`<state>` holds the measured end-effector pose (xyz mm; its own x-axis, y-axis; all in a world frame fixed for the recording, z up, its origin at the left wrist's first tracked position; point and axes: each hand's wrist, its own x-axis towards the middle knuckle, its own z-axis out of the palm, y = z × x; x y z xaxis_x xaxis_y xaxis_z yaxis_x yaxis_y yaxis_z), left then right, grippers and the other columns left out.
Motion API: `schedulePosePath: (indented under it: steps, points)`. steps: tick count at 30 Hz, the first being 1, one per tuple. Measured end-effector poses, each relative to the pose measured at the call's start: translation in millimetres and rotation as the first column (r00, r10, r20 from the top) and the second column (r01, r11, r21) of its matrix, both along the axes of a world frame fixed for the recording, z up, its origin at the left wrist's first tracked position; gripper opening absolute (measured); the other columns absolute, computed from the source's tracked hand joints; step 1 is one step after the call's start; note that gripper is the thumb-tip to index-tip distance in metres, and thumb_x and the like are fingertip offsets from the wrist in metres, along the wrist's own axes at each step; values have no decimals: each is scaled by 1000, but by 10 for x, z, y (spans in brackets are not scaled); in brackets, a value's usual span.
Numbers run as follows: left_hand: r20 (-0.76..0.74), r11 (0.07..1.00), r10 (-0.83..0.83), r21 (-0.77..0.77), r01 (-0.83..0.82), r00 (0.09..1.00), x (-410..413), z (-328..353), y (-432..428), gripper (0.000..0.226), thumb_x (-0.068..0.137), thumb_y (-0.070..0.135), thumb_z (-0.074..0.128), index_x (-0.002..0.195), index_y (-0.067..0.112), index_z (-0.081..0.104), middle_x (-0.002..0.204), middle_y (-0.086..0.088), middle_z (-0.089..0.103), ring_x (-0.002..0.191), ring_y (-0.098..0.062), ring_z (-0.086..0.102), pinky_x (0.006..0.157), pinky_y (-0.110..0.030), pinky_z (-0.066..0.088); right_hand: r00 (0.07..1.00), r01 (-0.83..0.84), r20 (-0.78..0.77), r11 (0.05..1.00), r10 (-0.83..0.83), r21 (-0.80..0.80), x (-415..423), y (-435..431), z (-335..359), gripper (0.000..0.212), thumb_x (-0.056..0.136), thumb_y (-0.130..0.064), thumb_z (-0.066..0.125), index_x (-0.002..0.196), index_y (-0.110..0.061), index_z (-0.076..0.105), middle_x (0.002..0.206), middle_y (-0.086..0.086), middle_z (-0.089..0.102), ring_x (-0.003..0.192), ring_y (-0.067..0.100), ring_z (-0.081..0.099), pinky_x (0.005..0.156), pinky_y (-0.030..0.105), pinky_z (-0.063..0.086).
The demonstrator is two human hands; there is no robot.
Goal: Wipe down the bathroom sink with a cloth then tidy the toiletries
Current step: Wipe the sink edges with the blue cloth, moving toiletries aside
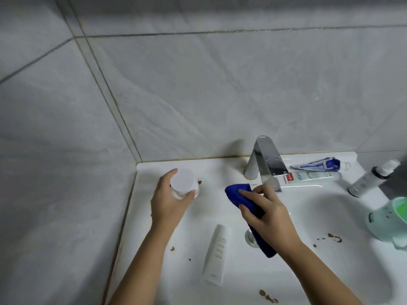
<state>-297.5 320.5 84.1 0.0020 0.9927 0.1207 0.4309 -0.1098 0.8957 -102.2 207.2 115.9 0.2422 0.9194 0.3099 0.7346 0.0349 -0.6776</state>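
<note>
The right hand (266,213) grips the blue cloth (236,191) just left of the faucet (264,161); its fingers (248,193) curl over the top of the cloth and the thumb clamps it from the near side; a rounded wad pokes out past the fingertips on the sink (220,168) ledge, and a long tail trails back under the wrist. The cloth is deep blue, soft-looking and bunched. Well left of the faucet, the left hand (167,203) wraps fingers and thumb round a white-capped bottle (183,180) standing on the ledge.
</note>
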Motion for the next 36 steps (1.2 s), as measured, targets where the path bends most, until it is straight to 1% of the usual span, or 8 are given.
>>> schedulePosePath:
  steps: [6, 11, 14, 19, 25, 28, 32, 36]
  points:
    - [36, 963, -270, 11, 269, 962, 621, 213, -719, 60, 62, 32, 79, 106, 54, 43, 104, 44, 43, 94, -3, 49, 76, -19, 43, 981, 185, 54, 983, -185, 9, 478, -906, 88, 34, 71, -4, 75, 103, -13, 69, 91, -1, 51, 76, 9, 48, 66, 4, 37]
    - [36, 896, -445, 18, 445, 895, 1208, 220, -1310, 62, 61, 32, 80, 111, 46, 46, 107, 40, 44, 94, 3, 46, 74, -5, 39, 930, 365, 54, 930, -363, -36, 975, -1608, 39, 33, 70, 1, 75, 101, -6, 69, 89, 4, 52, 73, 16, 53, 69, 22, 40]
    - [18, 854, -520, -1, 521, 854, 1566, 195, -1630, 63, 61, 27, 81, 116, 38, 50, 107, 38, 44, 99, -2, 49, 78, -12, 44, 906, 423, 41, 906, -421, -36, 1274, -1931, -23, 33, 72, -1, 74, 103, -7, 68, 88, 3, 51, 74, 18, 53, 70, 23, 39]
    - [8, 827, -560, -54, 559, 829, 2178, 82, -2103, 64, 61, 26, 81, 118, 35, 51, 107, 36, 45, 95, -2, 49, 71, -3, 38, 882, 470, -6, 880, -472, -69, 1806, -2414, -153, 30, 74, -3, 72, 103, -9, 68, 87, 1, 50, 74, 14, 53, 68, 13, 33]
    - [-11, 799, -596, -115, 591, 803, 3010, -155, -2608, 63, 60, 24, 82, 115, 30, 52, 107, 32, 49, 97, -3, 51, 76, -11, 44, 848, 527, 25, 840, -529, -129, 2535, -2963, -265, 30, 74, -6, 73, 103, -11, 69, 87, -1, 48, 73, 17, 52, 68, 28, 38]
    - [-40, 776, -624, -147, 613, 780, 3377, -299, -2807, 64, 61, 26, 82, 117, 27, 52, 112, 22, 52, 101, -7, 53, 82, -20, 46, 852, 521, 35, 837, -523, -169, 2855, -3140, -342, 31, 74, -6, 73, 105, -9, 69, 86, 4, 49, 72, 20, 53, 67, 29, 39]
    - [-90, 764, -640, -180, 619, 763, 3747, -454, -2983, 65, 63, 28, 81, 121, 28, 50, 118, 17, 53, 101, -9, 53, 80, -13, 41, 848, 523, 30, 827, -529, -205, 3153, -3281, -419, 31, 75, -7, 72, 106, -11, 68, 85, 2, 47, 71, 17, 51, 67, 26, 39]
    - [-103, 793, -603, -188, 579, 791, 3980, -596, -3052, 65, 64, 25, 81, 122, 26, 50, 125, 8, 56, 107, -14, 54, 88, -26, 46, 856, 508, 26, 832, -516, -226, 3334, -3361, -454, 31, 76, -8, 71, 107, -10, 67, 84, 3, 46, 69, 16, 50, 67, 25, 38]
